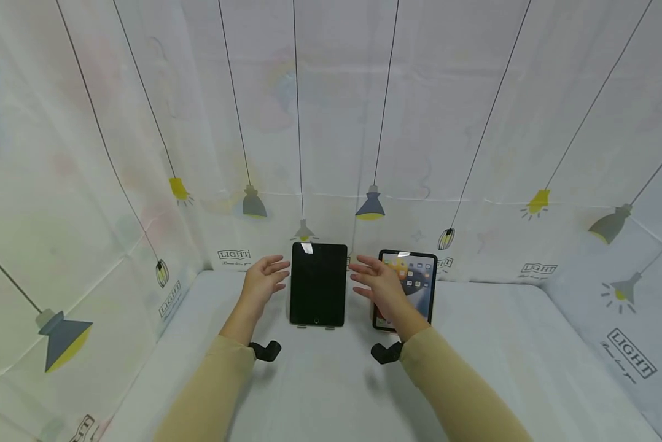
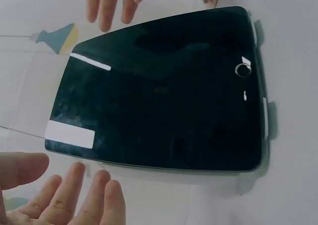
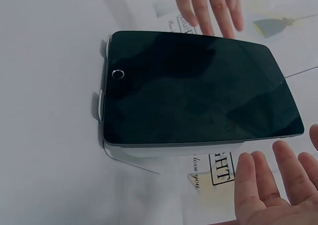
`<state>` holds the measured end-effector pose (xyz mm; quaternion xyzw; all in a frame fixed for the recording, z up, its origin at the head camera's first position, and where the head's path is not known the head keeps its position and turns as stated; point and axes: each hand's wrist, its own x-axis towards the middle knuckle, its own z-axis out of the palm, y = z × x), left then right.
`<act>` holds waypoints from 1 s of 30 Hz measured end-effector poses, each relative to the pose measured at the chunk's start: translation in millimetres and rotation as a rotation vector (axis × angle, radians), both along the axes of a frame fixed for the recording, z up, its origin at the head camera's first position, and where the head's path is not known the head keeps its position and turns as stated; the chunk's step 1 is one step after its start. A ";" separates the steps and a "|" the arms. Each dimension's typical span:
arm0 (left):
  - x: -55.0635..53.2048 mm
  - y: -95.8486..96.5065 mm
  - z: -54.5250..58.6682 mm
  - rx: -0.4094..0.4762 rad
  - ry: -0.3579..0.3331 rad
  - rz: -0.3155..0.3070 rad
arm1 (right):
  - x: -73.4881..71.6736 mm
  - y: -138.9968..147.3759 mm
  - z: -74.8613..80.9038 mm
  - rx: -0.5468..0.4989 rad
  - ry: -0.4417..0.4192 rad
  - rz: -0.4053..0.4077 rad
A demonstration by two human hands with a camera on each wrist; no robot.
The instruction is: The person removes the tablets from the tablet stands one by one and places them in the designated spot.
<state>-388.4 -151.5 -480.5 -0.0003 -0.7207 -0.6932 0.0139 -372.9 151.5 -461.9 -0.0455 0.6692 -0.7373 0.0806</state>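
A tablet with a black screen and a round home button (image 1: pixel 317 285) stands propped upright on a light stand, whose small front lips (image 2: pixel 266 118) show under its lower edge. My left hand (image 1: pixel 261 283) is held beside its left edge, fingers spread and apart from it. On the other side my right hand (image 1: pixel 382 283) is raised near the right edge, fingers extended, holding nothing. Both hands also flank the black tablet (image 3: pixel 198 88) in the right wrist view. A second tablet (image 1: pixel 421 301) with a lit home screen stands to the right, partly hidden behind my right hand and wrist.
Both tablets stand on a white table (image 1: pixel 331 393) near its back edge. Behind and at the sides hangs a pale curtain (image 1: pixel 331 123) printed with lamps. Black wrist mounts (image 1: pixel 267 351) stick out from both sleeves.
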 end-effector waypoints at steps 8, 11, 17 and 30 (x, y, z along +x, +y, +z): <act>-6.6 7.5 11.9 -0.010 -0.012 0.007 | -5.3 -6.5 1.6 -0.013 -0.024 -0.030; -7.5 9.8 13.7 -0.008 -0.015 0.011 | -8.0 -8.1 1.3 -0.021 -0.031 -0.027; -9.3 11.6 14.0 -0.012 -0.016 0.019 | -10.0 -9.4 0.1 -0.045 -0.037 -0.026; -7.7 11.6 16.6 -0.038 0.026 0.031 | -12.1 -14.8 -2.3 -0.067 0.002 -0.056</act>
